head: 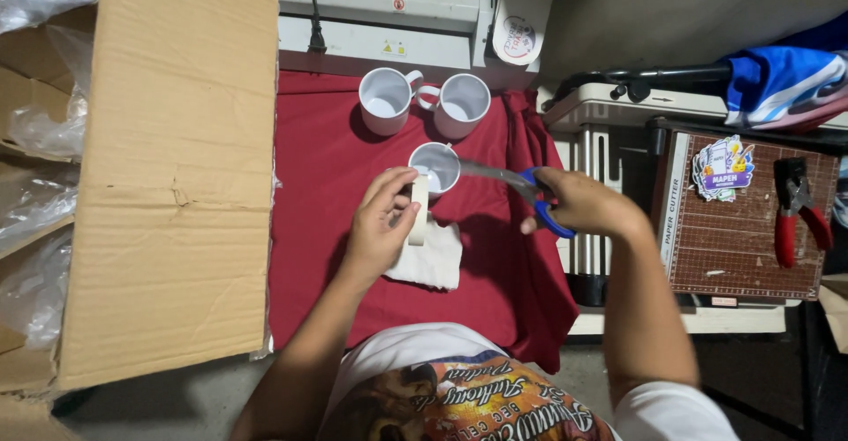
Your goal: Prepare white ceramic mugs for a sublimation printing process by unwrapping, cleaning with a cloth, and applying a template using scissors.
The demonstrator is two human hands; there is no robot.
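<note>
gripping a roll of pale tape (419,209) edge-on, the left hand (380,227) has its fingers curled over the rim, thumb pinching the side, above a crumpled white sheet (433,260) on the soft red cloth (327,185). right hand (579,202) fingers are threaded through the blue plastic loops of steel scissors (512,185), blades pointing at the tape beside a glossy white ceramic mug (435,167). two more mugs (424,101) stand behind; corrugated cardboard flap (168,167) lies to the left.
</note>
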